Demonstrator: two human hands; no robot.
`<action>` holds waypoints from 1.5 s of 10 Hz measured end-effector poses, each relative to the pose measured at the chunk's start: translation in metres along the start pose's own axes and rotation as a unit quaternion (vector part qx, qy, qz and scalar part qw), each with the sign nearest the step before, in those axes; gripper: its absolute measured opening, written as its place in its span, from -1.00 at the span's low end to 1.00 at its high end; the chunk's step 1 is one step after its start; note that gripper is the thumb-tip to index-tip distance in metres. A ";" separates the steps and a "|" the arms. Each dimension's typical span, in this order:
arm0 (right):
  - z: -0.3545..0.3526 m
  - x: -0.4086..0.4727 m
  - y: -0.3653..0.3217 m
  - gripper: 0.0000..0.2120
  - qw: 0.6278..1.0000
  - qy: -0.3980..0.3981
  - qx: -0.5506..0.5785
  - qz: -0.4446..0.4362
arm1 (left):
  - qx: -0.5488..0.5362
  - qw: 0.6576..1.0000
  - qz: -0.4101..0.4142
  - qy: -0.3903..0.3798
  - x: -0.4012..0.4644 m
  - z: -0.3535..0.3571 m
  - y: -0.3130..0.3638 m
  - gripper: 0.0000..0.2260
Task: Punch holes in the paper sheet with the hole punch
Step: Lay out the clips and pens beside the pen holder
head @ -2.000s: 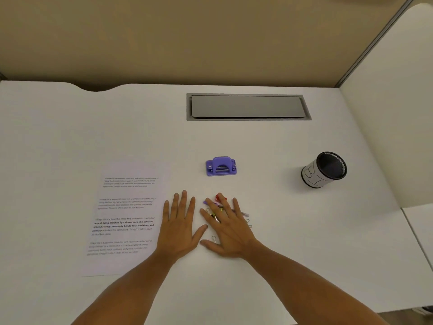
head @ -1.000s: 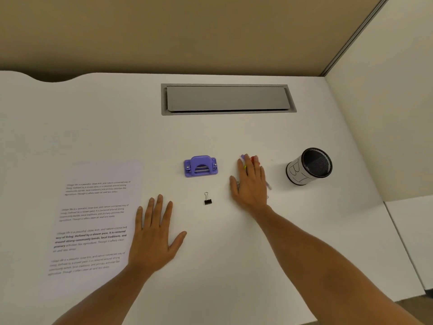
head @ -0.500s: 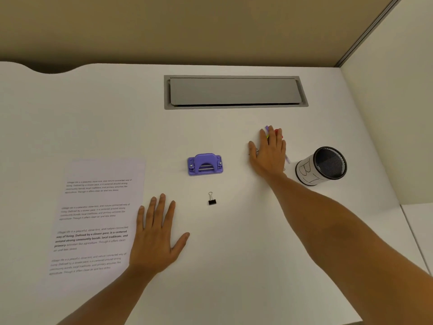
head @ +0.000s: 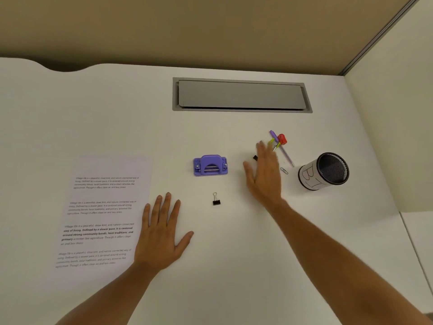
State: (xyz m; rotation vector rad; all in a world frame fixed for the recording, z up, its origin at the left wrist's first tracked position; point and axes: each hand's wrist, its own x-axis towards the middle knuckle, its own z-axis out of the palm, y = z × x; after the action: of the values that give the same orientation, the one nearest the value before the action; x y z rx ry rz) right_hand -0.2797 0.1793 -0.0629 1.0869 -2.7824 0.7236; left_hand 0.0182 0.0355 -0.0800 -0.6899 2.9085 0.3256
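Both hands were flat, fingers straight, gripping nothing: left hand beside paper sheet, right hand right of hole punch.

A single head-worn wide-angle camera is supplying the only view. It is looking forward and steeply down onto the white bench from the near edge, facing the tan partition wall at the far side. Both forearms are entering from the bottom corners, placing the hands at close range. The wide lens is bowing the bench's far edge.
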 end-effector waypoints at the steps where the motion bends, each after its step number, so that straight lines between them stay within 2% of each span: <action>1: 0.003 -0.069 -0.033 -0.40 0.971 -0.104 0.014 -0.217 | 0.000 1.000 0.000 0.002 0.000 -0.002 0.000 -0.24; 2: 0.005 -0.106 -0.053 -0.32 0.927 -0.229 -0.031 -0.295 | 0.000 1.000 0.000 0.004 0.000 -0.002 0.000 -0.24; 3: 0.009 -0.124 -0.063 -0.21 0.916 -0.283 -0.107 -0.264 | -0.001 1.000 -0.004 -0.006 0.001 -0.001 0.000 -0.23; 5: 0.005 -0.092 -0.036 -0.15 0.948 -0.255 -0.132 -0.140 | 0.002 1.000 -0.003 -0.003 0.000 -0.001 0.000 -0.24; 9: 0.003 -0.023 0.013 -0.14 0.951 -0.241 -0.179 -0.067 | -0.006 1.000 -0.001 0.004 0.000 0.002 -0.001 -0.24; 13: 0.003 0.029 0.041 -0.08 0.965 -0.219 -0.140 0.019 | -0.010 1.000 0.004 0.014 0.001 0.004 -0.001 -0.24; 15: 0.004 0.046 0.051 -0.10 0.965 -0.204 -0.160 0.040 | -0.015 1.000 0.005 0.024 0.000 0.006 -0.002 -0.24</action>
State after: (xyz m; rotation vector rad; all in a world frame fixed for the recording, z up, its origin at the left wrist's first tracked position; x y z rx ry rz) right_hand -0.3472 0.1818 -0.0766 1.1714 -3.1384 0.0398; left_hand 0.0192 0.0354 -0.0860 -0.6984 2.9593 0.3591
